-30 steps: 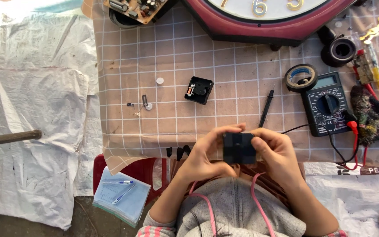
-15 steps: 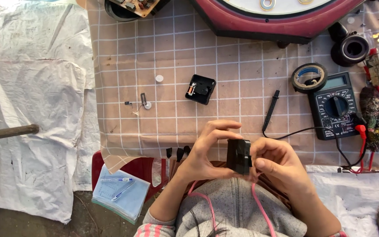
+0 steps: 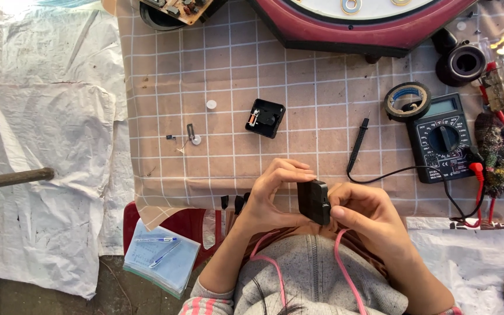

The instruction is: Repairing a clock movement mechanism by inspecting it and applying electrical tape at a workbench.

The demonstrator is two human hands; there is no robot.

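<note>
Head view. We see the left hand [image 3: 272, 195] and right hand [image 3: 368, 213] closed together on a small black plastic box-shaped module [image 3: 314, 201], held near the body above the near edge of the checked beige table cloth [image 3: 217, 70]; the fingers wrap its sides, though how firmly they press we cannot tell. A second black square module [image 3: 265, 118] lies open on the cloth, well apart. To the right rest a black digital multimeter [image 3: 443, 140] and its black probe [image 3: 358, 146].
</note>
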